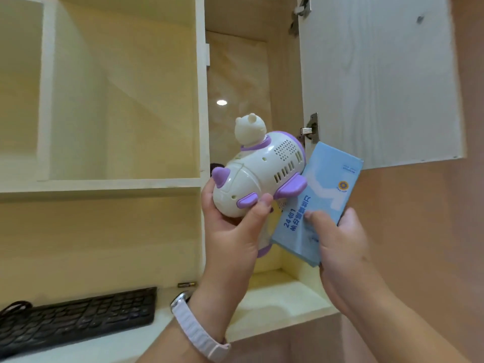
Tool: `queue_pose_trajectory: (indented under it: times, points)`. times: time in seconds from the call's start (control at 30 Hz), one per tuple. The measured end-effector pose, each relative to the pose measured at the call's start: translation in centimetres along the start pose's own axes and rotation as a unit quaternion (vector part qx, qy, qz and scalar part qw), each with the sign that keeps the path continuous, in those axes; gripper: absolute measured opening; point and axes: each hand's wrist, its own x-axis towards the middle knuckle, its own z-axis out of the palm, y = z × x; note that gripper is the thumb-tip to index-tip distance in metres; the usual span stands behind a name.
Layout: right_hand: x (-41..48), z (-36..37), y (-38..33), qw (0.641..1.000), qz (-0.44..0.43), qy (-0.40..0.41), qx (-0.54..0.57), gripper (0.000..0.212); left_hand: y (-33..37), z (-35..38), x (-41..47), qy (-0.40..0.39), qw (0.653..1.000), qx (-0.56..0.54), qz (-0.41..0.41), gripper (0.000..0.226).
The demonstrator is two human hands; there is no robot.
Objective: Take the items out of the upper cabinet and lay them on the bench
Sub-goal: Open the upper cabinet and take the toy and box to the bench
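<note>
Two items in transit, held at the mouth of the upper cabinet (277, 281). Left hand (230, 231): grip closed around white-and-purple toy airplane (264, 171). Right hand (337, 247): grip closed on blue box (324, 197), which touches the toy. Advice: lower both level, keep them apart, set down beside the keyboard (78, 318) on the counter (162, 328). Cabinet compartments visible: nothing seen inside.

A pale wooden shelf (167, 334) carries a black keyboard (78, 318) and, behind it, a small battery (186, 284)
</note>
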Motion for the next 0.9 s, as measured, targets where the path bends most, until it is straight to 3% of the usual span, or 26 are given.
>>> queue_pose_trajectory:
  times: [0.1, 0.23, 0.4, 0.9]
  points:
    - [-2.5, -0.2, 0.0, 0.999, 0.012, 0.034, -0.025, 0.034, -0.1, -2.2, -1.7, -0.015, 0.999, -0.034, -0.020, 0.065]
    - [-6.8, 0.1, 0.7, 0.994, 0.012, 0.092, -0.060, 0.013, -0.2, -5.7, -4.4, -0.042, 0.997, -0.041, -0.054, 0.062]
    - [-13.4, -0.3, 1.2, 0.979, 0.047, 0.145, -0.131, 0.013, -1.7, -8.6, -8.4, -0.042, 0.989, -0.062, -0.127, 0.071]
    - [-31.4, -6.1, -2.7, 0.889, 0.168, 0.291, -0.311, 0.019, -3.4, -8.2, -23.2, -0.162, 0.919, -0.125, -0.336, 0.066]
